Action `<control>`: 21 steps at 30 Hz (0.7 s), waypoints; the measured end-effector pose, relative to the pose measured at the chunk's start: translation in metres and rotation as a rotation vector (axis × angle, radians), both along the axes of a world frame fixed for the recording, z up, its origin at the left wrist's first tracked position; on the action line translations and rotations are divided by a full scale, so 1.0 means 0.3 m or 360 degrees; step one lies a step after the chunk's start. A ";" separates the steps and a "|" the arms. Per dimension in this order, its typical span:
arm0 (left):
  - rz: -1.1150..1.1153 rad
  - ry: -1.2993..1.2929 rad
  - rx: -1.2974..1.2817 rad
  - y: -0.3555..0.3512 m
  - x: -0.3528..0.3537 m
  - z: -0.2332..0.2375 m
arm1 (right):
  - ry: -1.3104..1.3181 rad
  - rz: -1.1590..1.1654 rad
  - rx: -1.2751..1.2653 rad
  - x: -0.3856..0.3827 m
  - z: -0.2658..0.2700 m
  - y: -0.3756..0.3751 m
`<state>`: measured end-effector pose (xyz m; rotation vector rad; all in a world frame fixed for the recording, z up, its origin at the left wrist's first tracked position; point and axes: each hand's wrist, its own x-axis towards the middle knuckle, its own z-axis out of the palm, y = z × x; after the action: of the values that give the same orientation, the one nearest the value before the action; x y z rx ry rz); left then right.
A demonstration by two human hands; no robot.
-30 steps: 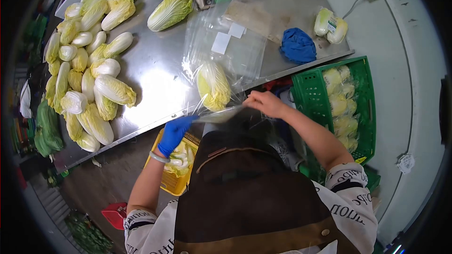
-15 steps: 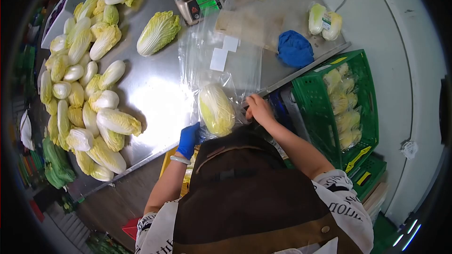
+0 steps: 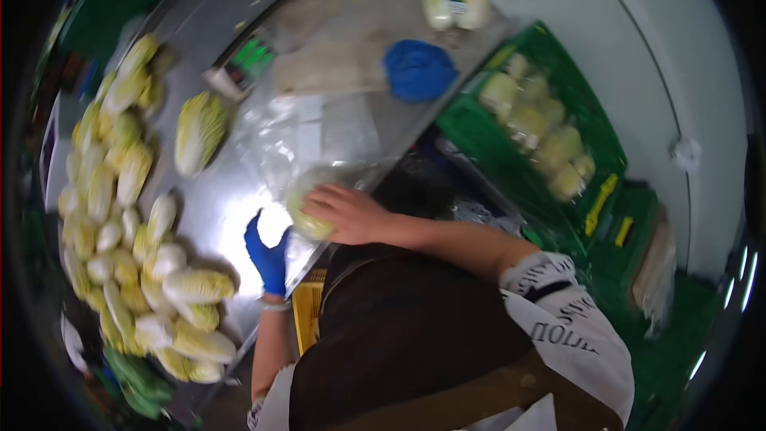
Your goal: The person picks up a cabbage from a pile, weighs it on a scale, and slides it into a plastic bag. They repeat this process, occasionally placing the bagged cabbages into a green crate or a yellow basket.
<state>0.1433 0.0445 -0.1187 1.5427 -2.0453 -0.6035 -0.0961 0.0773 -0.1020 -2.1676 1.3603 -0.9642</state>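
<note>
A napa cabbage (image 3: 311, 222) in a clear plastic bag lies at the near edge of the metal table. Over its right side curls my bare right hand (image 3: 345, 211), gripping it and hiding part of it. My left hand (image 3: 267, 258), in a blue glove, is just left of the cabbage with thumb and fingers apart and nothing in it. Clear plastic bags (image 3: 275, 132) with a white label (image 3: 309, 141) lie beyond the cabbage. The view is blurred by motion.
Many loose cabbages (image 3: 120, 263) cover the table's left side; a single cabbage (image 3: 199, 134) lies near the scale (image 3: 239, 68). A blue bundle (image 3: 419, 70) and a labelled pack of cabbages (image 3: 456, 4) are at the back. A green crate (image 3: 459, 121) of bagged cabbages stands right.
My right hand has moved from the bag's right side onto the cabbage. My left hand has come away from the bag and opened. The whole view has turned.
</note>
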 end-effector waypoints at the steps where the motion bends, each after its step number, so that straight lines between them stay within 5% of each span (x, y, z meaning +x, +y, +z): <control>1: -0.0140 0.0082 -0.0095 -0.046 -0.050 0.096 | -0.0213 -0.0065 0.0404 -0.044 0.055 -0.034; 2: -0.0299 0.0138 0.0005 -0.080 -0.082 0.150 | -0.0455 -0.0146 0.0787 -0.104 0.131 -0.074; 3: -0.0225 0.0975 0.0801 -0.109 -0.088 0.142 | -0.0580 -0.0189 0.0972 -0.165 0.166 -0.098; 4: -0.0142 0.0747 0.1169 -0.185 -0.014 0.025 | -0.0724 -0.0226 0.1145 -0.230 0.183 -0.104; 5: -0.0442 0.1269 0.1132 -0.134 -0.112 0.117 | -0.1079 -0.0334 0.1281 -0.281 0.189 -0.080; 10: -0.0235 0.1600 0.1510 -0.024 -0.471 0.258 | -0.2976 -0.0202 0.1385 -0.530 0.232 0.155; 11: 0.0066 0.1841 0.1834 0.021 -0.565 0.253 | -0.2913 -0.0205 0.1394 -0.568 0.246 0.218; 13: -0.0273 0.1584 0.1573 0.164 -0.779 0.261 | -0.2540 -0.0364 0.1075 -0.604 0.283 0.365; 14: -0.0307 0.1683 0.1752 0.250 -0.900 0.365 | -0.2029 -0.0828 0.0790 -0.644 0.308 0.399; 16: -0.1098 0.1108 0.1461 0.309 -0.997 0.390 | -0.2390 -0.1082 0.0714 -0.804 0.325 0.536; 18: -0.1493 0.0924 0.1126 0.359 -1.095 0.411 | -0.2320 -0.1378 0.0737 -0.988 0.300 0.745; 19: -0.1398 0.0928 0.1321 0.360 -1.115 0.405 | -0.2237 -0.1558 0.0361 -1.042 0.369 0.820; 21: -0.1227 0.1044 0.1649 0.337 -1.150 0.413 | -0.1714 -0.2243 0.0385 -1.195 0.335 1.009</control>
<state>-0.2017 0.1457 0.0053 0.6408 -1.7554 -2.3558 -0.4546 0.3800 -0.0014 -0.0083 1.9947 -1.8020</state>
